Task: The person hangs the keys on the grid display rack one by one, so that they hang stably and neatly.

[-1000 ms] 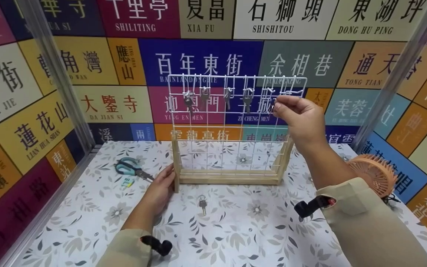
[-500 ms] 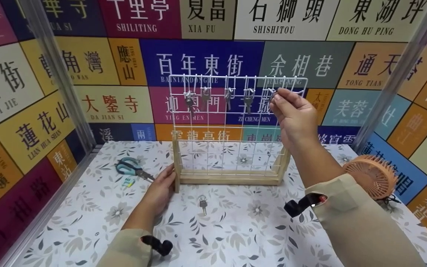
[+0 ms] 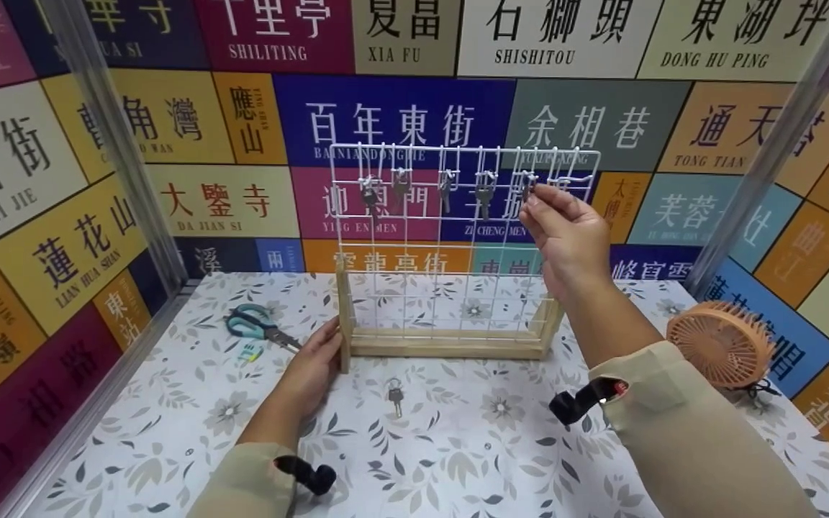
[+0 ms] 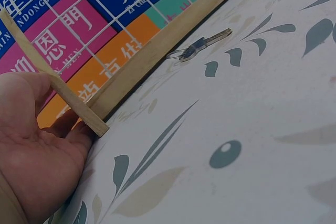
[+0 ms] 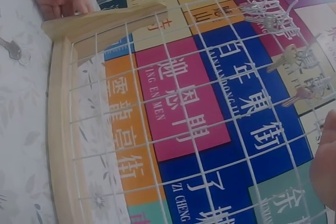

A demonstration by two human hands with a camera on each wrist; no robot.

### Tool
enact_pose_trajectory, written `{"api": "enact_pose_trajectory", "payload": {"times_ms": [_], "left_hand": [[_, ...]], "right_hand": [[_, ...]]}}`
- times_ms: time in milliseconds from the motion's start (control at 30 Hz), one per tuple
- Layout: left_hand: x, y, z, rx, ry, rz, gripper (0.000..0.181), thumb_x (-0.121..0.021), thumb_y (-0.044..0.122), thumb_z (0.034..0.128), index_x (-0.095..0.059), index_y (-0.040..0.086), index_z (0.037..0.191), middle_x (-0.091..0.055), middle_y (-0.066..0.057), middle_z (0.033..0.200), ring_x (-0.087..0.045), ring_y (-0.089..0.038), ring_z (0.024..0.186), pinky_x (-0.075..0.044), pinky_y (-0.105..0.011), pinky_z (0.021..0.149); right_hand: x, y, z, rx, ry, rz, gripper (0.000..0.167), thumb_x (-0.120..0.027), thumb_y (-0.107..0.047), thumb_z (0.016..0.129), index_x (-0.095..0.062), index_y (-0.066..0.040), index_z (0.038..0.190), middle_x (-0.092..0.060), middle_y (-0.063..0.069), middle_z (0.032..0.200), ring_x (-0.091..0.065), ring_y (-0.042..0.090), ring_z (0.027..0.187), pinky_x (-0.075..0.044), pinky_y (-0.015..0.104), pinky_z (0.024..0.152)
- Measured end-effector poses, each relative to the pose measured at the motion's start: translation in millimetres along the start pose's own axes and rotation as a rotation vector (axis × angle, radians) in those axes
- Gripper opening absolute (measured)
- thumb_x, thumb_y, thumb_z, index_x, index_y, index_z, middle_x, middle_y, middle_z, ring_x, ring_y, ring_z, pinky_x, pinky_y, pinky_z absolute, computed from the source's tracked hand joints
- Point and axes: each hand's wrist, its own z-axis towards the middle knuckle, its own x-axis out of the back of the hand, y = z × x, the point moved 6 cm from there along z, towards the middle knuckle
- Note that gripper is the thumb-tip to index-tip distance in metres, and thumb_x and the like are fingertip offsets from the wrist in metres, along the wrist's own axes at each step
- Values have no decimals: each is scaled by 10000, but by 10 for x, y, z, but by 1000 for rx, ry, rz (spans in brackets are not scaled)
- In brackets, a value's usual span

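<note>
A white wire rack stands on a wooden base, with keys hanging from several of its hooks. At the fifth hook from the left, my right hand pinches a key between thumb and fingers. That key lies partly behind the fingertips. My left hand grips the rack's left wooden post, its thumb and fingers on either side of the wood in the left wrist view. Only the edge of my right hand shows in the right wrist view.
In front of the rack, a key on a ring lies on the flowered tabletop. Teal-handled scissors and a small green-yellow item are at the left. An orange fan stands to the right, beyond my right forearm.
My right hand has shifted left toward the fifth hook, rising and then dropping slightly. The key there shows more clearly beside the fingertips. My left hand stays on the post.
</note>
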Motion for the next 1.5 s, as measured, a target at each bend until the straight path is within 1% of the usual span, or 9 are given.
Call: {"api": "enact_pose_trajectory", "payload": {"times_ms": [133,267,433,567,733,800,1067,1267,1500], "left_hand": [[-1,5,12,8,4,3,499,-510,349,1140,-427,358,1632,-394,36,1728,-325,-228,1640,-240,-432,1375],[-3,15,13,23,9,-10,487,-514,345,1138,-446,370,1619,-396,46,1727,-325,-215,1640,-243,-422,1374],[-14,34,1,44,14,-11,487,-512,361,1136,-444,393,1617,-382,57,1737,-307,-206,1648,-234,-424,1377],[-27,46,-4,50,12,-9,492,-517,368,1135,-438,397,1620,-371,55,1742,-301,-200,1650,-233,-415,1377],[-19,64,3,17,2,-13,497,-510,342,1142,-429,353,1632,-354,23,1749,-291,-215,1654,-230,-422,1380],[-6,60,6,21,5,-12,490,-516,345,1140,-439,364,1623,-361,38,1744,-295,-208,1653,-231,-419,1379],[6,52,-29,51,14,-10,481,-498,344,1144,-445,390,1619,-352,37,1754,-283,-216,1658,-222,-428,1380],[-5,42,-37,55,23,-11,475,-505,344,1141,-459,392,1611,-355,40,1754,-280,-216,1659,-218,-435,1382],[6,5,-16,54,29,-19,467,-513,354,1137,-472,397,1601,-382,45,1739,-295,-212,1654,-218,-433,1382]], "right_hand": [[34,140,-11,-52,-7,-21,352,-798,-71,959,-721,-22,1299,-722,97,1214,-741,218,1106,-626,258,1003],[30,314,-56,-77,-40,-37,315,-795,-69,964,-732,-25,1269,-723,96,1175,-748,211,1063,-628,269,1007],[-14,630,-214,-113,-85,-40,222,-763,-51,986,-738,-30,1206,-746,59,1068,-760,183,976,-645,287,978],[-72,940,-397,-158,-147,-34,192,-728,-17,1001,-729,-10,1193,-754,54,1006,-751,172,922,-662,295,923],[-178,1323,-617,-221,-233,-55,139,-704,-7,1010,-750,-23,1140,-744,72,990,-736,184,899,-667,302,877],[-225,1463,-686,-252,-266,-70,136,-706,-10,1008,-756,-21,1134,-745,80,993,-735,189,891,-666,303,870],[-431,1862,-858,-345,-399,-174,184,-770,-79,977,-769,-23,1152,-742,31,1006,-736,174,916,-665,308,859],[-467,2102,-922,-383,-434,-266,283,-769,-80,967,-742,26,1228,-764,20,1051,-746,157,922,-657,281,807],[-346,2428,-972,-433,-432,-325,276,-802,-61,922,-765,-2,1189,-786,50,1093,-728,122,880,-638,270,775]]}}
